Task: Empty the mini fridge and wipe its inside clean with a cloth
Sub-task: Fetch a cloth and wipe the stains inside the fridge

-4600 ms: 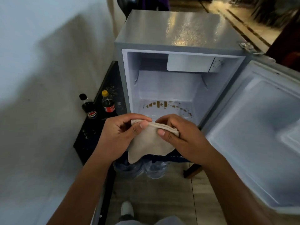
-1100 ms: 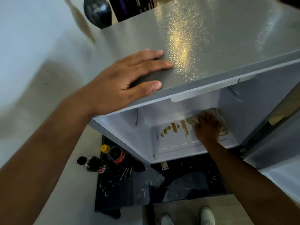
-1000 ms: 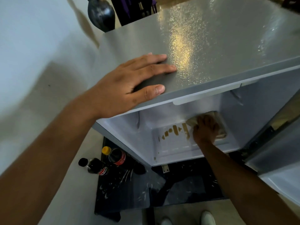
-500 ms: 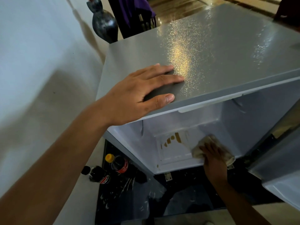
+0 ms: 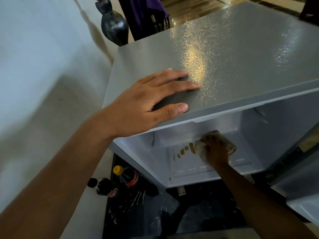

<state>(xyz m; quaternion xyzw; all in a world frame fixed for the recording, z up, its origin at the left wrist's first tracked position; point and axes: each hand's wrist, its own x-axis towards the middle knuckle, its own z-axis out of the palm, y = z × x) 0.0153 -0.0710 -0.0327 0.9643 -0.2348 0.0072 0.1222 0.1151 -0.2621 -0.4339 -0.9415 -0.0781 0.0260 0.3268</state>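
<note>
The grey mini fridge [image 5: 227,54] stands open below me, its white inside bare of items. My left hand [image 5: 148,107] lies flat on the fridge top near the front left corner, fingers straight. My right hand [image 5: 215,150] reaches inside and holds a bunched beige cloth [image 5: 229,145] pressed on the fridge floor. Just left of the cloth, several brown stains [image 5: 187,150] run in an arc across the floor. One small brown spot [image 5: 170,178] sits at the front lip.
Two dark soda bottles, one yellow-capped [image 5: 127,176] and one black-capped [image 5: 107,188], stand on the black stand [image 5: 146,209] left of the fridge. The open door [image 5: 302,187] is at the right. A dark vase [image 5: 114,25] and a person in purple [image 5: 143,12] are behind. A white wall runs along the left.
My right hand has slid the cloth from the front right of the fridge floor back and left, up against the brown stains. My left hand stays on the fridge top.
</note>
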